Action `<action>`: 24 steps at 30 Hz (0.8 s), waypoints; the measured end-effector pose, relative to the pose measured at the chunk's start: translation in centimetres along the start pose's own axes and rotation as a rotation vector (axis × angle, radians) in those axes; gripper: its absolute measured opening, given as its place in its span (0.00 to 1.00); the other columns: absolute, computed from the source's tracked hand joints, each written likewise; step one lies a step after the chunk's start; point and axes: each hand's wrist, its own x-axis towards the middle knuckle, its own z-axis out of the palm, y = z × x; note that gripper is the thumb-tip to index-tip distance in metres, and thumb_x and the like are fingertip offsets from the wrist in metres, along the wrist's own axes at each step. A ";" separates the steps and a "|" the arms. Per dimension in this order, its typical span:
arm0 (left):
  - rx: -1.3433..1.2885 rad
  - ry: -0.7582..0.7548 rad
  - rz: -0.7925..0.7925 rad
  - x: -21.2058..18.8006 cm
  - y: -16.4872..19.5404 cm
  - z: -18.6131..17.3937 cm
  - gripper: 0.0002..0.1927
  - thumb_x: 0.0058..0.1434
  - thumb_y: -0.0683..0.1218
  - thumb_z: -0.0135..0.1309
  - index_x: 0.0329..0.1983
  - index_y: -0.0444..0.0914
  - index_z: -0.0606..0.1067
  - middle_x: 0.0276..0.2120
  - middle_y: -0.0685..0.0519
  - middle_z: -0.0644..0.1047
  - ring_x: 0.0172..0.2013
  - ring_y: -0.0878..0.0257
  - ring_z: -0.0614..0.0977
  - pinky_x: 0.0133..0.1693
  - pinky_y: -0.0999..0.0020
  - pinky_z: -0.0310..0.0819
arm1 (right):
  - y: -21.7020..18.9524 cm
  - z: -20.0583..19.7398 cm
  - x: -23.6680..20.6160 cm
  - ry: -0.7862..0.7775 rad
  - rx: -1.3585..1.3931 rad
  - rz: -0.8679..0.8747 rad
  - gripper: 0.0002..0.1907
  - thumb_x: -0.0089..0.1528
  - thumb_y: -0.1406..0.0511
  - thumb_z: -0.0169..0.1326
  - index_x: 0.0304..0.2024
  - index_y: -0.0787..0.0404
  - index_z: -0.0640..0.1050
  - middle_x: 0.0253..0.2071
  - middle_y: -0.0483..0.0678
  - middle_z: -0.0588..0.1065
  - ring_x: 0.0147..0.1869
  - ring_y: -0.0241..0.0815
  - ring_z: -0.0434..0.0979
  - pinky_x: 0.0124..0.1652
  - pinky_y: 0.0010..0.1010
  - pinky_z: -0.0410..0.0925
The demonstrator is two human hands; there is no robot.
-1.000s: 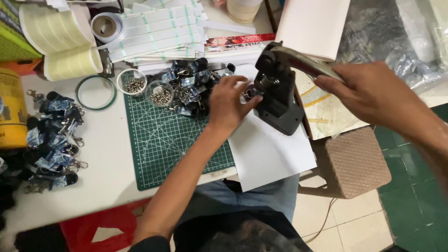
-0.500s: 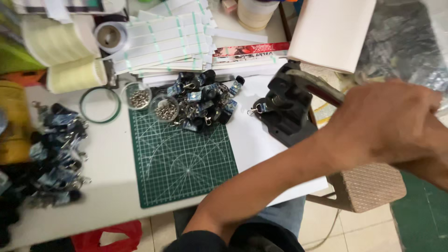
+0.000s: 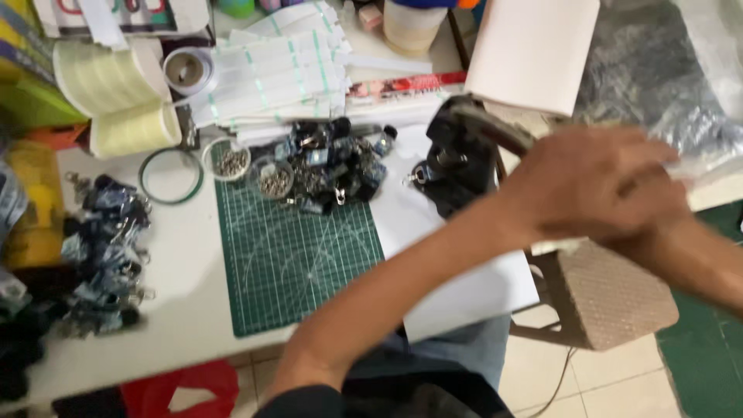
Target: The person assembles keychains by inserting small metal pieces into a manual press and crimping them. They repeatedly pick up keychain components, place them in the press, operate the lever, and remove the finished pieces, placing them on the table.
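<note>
The left hand [image 3: 592, 182] reaches across the body to the right of the frame and lies over the long metal lever [image 3: 487, 128] of the black hand press [image 3: 457, 162]. Its fingers curl down over the lever's far end, a closed grip that suits bearing down on the handle. The right hand [image 3: 658, 224] sits just beneath and behind it, mostly covered and blurred, so I cannot tell whether it grasps anything or only backs up the left one.

The press stands on a white sheet [image 3: 464, 286] at the right edge of the white bench [image 3: 178, 310], and a small metal ring piece [image 3: 414, 176] hangs at its left side, near the die.

Left of the press, within easy reach, lies a heap of dark fabric-and-metal clip pieces [image 3: 333, 166] at the top of the green cutting mat [image 3: 298, 255], with two small round cups of metal rivets [image 3: 232, 161] beside it. A second heap of similar dark pieces [image 3: 101, 255] lies at the left edge of the frame, well apart.

Stacked white strips with green marks [image 3: 271, 73], rolls of pale tape [image 3: 116, 93] and a green ring [image 3: 170, 176] crowd the upper left. A woven brown stool [image 3: 611, 298] stands under the hands at lower right. The left forearm crosses diagonally over the sheet and hides part of it.
</note>
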 end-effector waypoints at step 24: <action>0.335 0.024 -0.517 -15.6 -11.8 -9.1 0.13 0.51 0.42 0.66 0.41 0.36 0.83 0.42 0.46 0.81 0.43 0.50 0.82 0.45 0.59 0.78 | -4.0 -11.1 9.3 -0.299 -0.345 0.094 0.27 0.70 0.47 0.45 0.41 0.59 0.85 0.26 0.57 0.81 0.28 0.55 0.80 0.36 0.45 0.72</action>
